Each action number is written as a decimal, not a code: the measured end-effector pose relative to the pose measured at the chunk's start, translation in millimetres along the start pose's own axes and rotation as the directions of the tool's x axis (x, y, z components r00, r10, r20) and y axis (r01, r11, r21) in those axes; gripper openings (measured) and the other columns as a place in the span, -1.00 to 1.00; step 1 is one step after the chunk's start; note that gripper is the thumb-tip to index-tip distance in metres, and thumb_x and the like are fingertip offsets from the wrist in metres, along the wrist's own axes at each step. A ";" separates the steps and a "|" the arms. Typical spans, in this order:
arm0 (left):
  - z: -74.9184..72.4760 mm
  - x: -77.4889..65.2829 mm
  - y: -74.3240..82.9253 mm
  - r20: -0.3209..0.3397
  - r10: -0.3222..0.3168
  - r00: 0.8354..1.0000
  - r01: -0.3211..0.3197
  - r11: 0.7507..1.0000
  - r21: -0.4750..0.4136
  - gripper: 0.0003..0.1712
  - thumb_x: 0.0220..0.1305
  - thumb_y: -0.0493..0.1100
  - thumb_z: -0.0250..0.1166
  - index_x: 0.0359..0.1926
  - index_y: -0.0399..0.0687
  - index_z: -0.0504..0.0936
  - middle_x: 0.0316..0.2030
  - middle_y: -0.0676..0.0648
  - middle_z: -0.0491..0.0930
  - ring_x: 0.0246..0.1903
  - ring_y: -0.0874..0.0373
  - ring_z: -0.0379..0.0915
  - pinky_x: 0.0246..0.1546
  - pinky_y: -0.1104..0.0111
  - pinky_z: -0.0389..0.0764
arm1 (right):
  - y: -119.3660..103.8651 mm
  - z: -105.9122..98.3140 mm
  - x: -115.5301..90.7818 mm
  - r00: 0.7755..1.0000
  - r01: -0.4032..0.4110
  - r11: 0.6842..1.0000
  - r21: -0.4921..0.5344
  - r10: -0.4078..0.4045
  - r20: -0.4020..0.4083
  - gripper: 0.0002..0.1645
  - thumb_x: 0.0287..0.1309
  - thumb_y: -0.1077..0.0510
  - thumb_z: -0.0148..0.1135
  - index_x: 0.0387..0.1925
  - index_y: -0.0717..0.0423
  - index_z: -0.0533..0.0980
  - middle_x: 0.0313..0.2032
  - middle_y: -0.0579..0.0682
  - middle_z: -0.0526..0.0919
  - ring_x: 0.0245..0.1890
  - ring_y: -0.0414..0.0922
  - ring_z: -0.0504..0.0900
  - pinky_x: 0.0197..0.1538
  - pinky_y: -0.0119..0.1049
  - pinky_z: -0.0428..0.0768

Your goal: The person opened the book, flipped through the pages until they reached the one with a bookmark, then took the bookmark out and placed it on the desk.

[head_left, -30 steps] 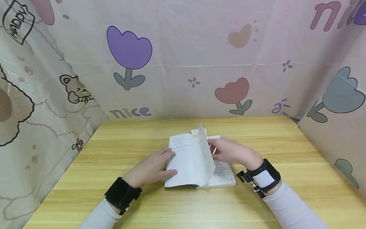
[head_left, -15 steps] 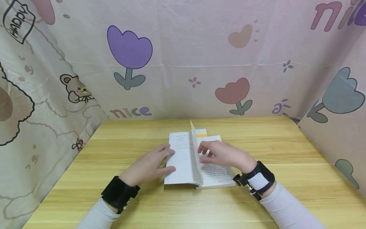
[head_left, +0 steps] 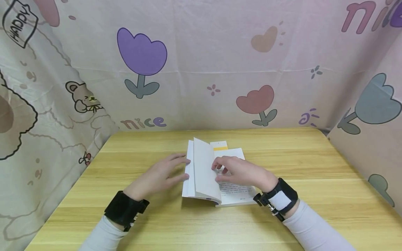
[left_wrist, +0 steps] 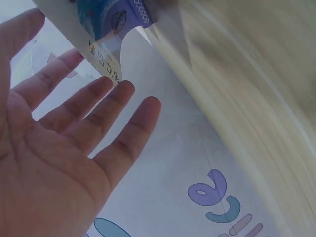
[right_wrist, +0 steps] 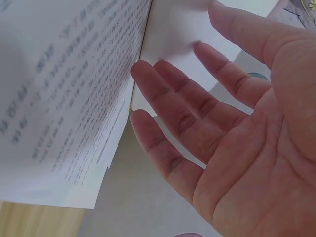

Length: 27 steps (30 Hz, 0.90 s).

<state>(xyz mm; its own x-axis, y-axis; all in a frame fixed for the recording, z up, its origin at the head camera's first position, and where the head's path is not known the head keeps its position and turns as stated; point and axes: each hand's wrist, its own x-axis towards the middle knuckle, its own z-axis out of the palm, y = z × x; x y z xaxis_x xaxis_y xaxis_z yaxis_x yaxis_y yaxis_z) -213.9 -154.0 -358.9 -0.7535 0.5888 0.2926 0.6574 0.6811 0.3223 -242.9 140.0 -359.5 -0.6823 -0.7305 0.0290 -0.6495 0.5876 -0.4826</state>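
Note:
An open book (head_left: 237,193) lies on the wooden table, its left side lifted a little off the wood. One leaf (head_left: 205,165) leans over toward the left, partly raised. At the left edge, my left hand (head_left: 155,177) has its fingers spread, the tips at the lifted cover. The left wrist view shows the cover's blue and purple outside (left_wrist: 106,24) by those fingertips. My right hand (head_left: 243,170) hovers over the right page near the spine, fingers loosely bent, tips at the leaf. Printed text (right_wrist: 74,89) fills the page in the right wrist view.
Behind the book, a white piece with a yellow band (head_left: 220,145) sticks out, partly hidden. The wooden table (head_left: 150,223) ends at a patterned cloth backdrop (head_left: 194,69) at the back and both sides.
The raised leaf has swung from the right over to the left. My right hand has followed it leftward. The book's left side has lifted, and my left hand has shifted slightly left.

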 end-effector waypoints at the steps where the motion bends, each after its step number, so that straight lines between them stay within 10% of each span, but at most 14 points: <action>1: -0.8 0.2 -0.2 -0.004 0.000 1.000 0.000 1.000 -0.001 -0.43 0.28 0.15 0.23 0.21 -0.02 0.53 0.27 -0.12 0.36 0.21 0.03 0.29 0.15 0.12 0.37 | 0.0 0.4 0.1 1.000 0.004 1.000 -0.006 -0.004 -0.001 -0.60 0.18 -0.01 0.31 0.01 0.01 0.49 -0.10 -0.10 0.58 -0.18 -0.24 0.57 -0.07 -0.33 0.57; 27: -3.3 3.0 0.4 -0.048 0.038 0.998 -0.037 0.999 0.016 -0.42 0.31 0.17 0.19 0.24 0.00 0.49 0.26 -0.09 0.37 0.21 0.08 0.28 0.16 0.15 0.36 | -4.8 4.6 0.8 1.000 0.017 0.997 -0.070 -0.017 -0.008 -0.61 0.17 -0.05 0.31 0.03 -0.09 0.50 -0.15 -0.11 0.54 -0.13 -0.17 0.57 -0.09 -0.35 0.54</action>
<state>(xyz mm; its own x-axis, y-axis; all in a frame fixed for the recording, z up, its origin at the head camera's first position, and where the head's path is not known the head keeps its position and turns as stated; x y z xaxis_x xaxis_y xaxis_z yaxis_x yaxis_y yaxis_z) -215.9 -153.3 -354.9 -0.7266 0.5926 0.3476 0.6848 0.6655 0.2968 -238.8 135.1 -361.1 -0.6736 -0.7378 0.0445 -0.6827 0.5980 -0.4200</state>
